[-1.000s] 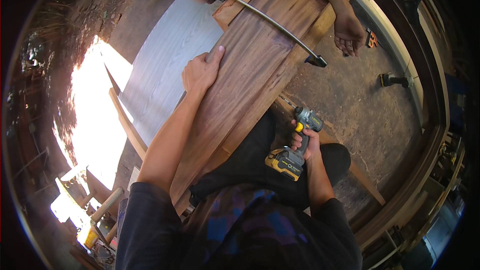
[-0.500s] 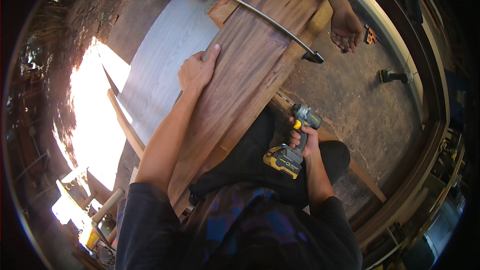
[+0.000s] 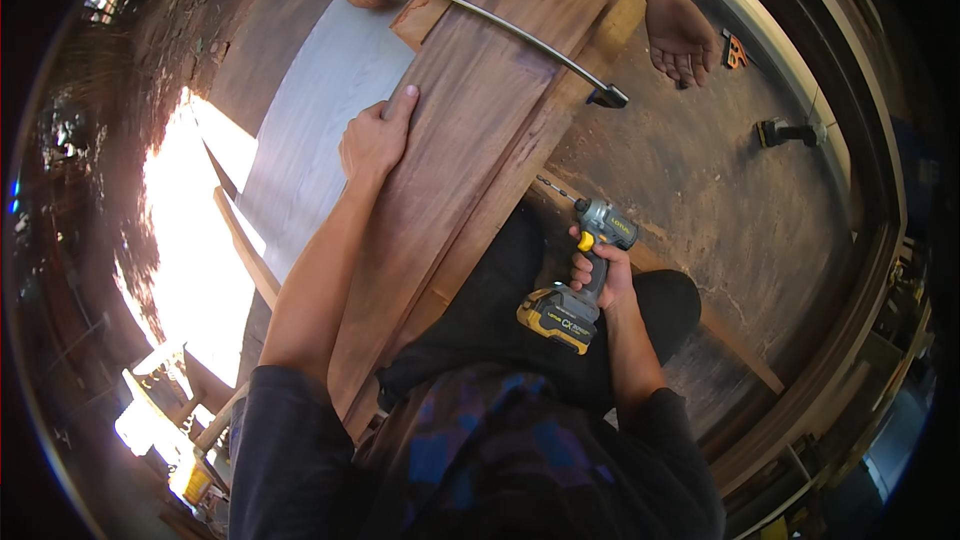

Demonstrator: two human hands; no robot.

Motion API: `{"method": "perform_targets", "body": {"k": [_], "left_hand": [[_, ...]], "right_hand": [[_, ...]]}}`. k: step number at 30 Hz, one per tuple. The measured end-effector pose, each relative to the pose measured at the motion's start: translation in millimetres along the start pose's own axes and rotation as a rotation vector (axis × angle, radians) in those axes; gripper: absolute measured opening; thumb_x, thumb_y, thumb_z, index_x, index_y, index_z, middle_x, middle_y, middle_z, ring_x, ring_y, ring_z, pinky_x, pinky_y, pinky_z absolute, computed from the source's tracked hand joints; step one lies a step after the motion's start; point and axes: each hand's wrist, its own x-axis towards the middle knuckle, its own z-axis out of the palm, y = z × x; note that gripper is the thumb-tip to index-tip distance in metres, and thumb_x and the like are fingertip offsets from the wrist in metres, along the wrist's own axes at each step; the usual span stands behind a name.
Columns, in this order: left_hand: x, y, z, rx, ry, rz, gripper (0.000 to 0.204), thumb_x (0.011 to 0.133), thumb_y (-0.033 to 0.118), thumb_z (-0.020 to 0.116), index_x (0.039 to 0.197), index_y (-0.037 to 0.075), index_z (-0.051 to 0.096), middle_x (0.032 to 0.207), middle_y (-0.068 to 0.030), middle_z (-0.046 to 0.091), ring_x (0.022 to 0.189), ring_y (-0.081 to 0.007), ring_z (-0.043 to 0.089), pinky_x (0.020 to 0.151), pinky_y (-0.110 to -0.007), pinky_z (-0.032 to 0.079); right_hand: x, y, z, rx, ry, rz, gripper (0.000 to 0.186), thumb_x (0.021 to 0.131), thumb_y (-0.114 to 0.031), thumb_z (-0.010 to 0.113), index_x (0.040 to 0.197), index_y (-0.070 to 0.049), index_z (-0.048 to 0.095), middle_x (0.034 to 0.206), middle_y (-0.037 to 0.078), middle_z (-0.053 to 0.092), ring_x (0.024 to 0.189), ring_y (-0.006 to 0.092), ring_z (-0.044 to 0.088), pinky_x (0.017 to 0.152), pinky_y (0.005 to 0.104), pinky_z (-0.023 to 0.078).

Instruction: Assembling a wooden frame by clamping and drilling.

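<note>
My left hand [image 3: 372,143] grips the left edge of a long brown wooden board [image 3: 470,90], fingers over the side and thumb lying along the top. My right hand [image 3: 600,275] is closed round the handle of a grey and yellow cordless impact driver [image 3: 607,225], held above my right thigh. Its thin drill bit [image 3: 555,187] points up and left, beside the board's right edge and apart from it. Farther up, a metal bar clamp [image 3: 510,28] crosses the board, its black end [image 3: 607,96] past the right side.
Another person's open hand [image 3: 682,37] hangs right of the board; their other hand near the clamp is blurred. A pale grey panel [image 3: 320,110] lies to the left. On the floor are an orange clamp [image 3: 735,50] and a second power tool [image 3: 788,133]. A dark curved-looking frame [image 3: 885,190] borders the right.
The whole view has shifted slightly, so board, clamp and tools appear a little up and left. Both my hands keep their holds. The other person's blurred hand by the clamp has moved.
</note>
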Motion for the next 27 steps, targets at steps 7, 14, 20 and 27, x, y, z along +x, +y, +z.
{"method": "perform_targets", "body": {"k": [7,14,20,27], "left_hand": [[7.5,-8.7,14.4,0.04,0.077,0.052,0.09,0.088,0.084,0.044,0.124,0.007,0.074,0.12,-0.0249,0.072,0.12,-0.0392,0.065,0.104,-0.045,0.046],[18.1,-16.0,22.5,0.066,0.097,0.107,0.092,0.091,0.081,0.043,0.128,0.001,0.07,0.124,-0.0278,0.069,0.124,-0.0417,0.062,0.109,-0.045,0.043],[18.4,-17.8,23.4,0.046,0.113,0.109,0.093,0.091,0.081,0.042,0.127,0.001,0.07,0.125,-0.0285,0.069,0.126,-0.042,0.061,0.109,-0.045,0.043],[18.9,-16.4,20.7,0.067,0.104,0.081,0.092,0.09,0.083,0.042,0.127,0.004,0.071,0.124,-0.0261,0.07,0.125,-0.0404,0.062,0.108,-0.044,0.044]], "right_hand": [[4.6,-2.2,-4.2,-0.033,0.091,-0.031,0.045,0.089,-0.022,0.061,0.132,-0.013,0.057,0.071,0.007,0.059,0.059,0.0206,0.057,0.061,0.043,0.052],[-10.6,0.4,9.7,-0.119,0.103,-0.053,0.04,0.09,-0.021,0.059,0.129,-0.013,0.059,0.07,0.005,0.06,0.057,0.0177,0.058,0.058,0.0395,0.052],[-11.4,3.2,6.1,-0.095,0.093,-0.063,0.04,0.09,-0.021,0.06,0.129,-0.013,0.059,0.07,0.005,0.061,0.057,0.0175,0.058,0.058,0.039,0.052],[-8.6,3.9,5.8,-0.104,0.036,-0.069,0.044,0.09,-0.022,0.061,0.132,-0.013,0.058,0.07,0.006,0.061,0.058,0.0172,0.058,0.059,0.0389,0.052]]}}
